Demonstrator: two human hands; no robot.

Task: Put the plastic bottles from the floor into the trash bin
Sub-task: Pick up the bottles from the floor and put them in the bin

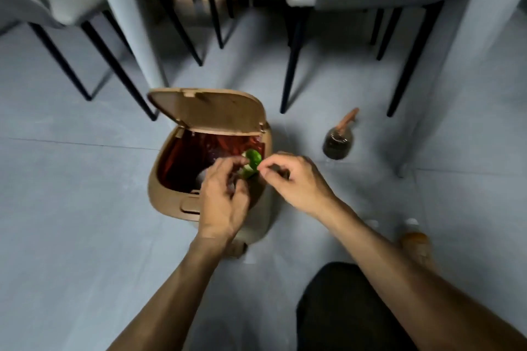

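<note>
Both hands over the open trash bin [182, 196], tan plastic, lid [208, 111] flipped up at the back, red bag liner [199, 157] inside. Left hand [225, 196] is above the bin's front-right rim, fingers curled round something grey/clear, prob. a bottle body but too blurred to be sure. Right hand [296, 179] just beside it, thumb + forefinger pinched on the edge of a green piece [252, 161], looks like a bottle label or cap end; that green bit sits between the two hands, above the bin mouth, not yet down in the liner. So both grips closed on the same item afaict. Still on the floor [71, 208]: a dark bottle [338, 145] w/ orange-brown top, to the right of the bin and well apart from it, near the chair legs [288, 80]; an orange bottle [415, 239] w/ white cap low right, partly hidden behind the right forearm. Dark-clothed knee [342, 308] bottom centre.
</note>
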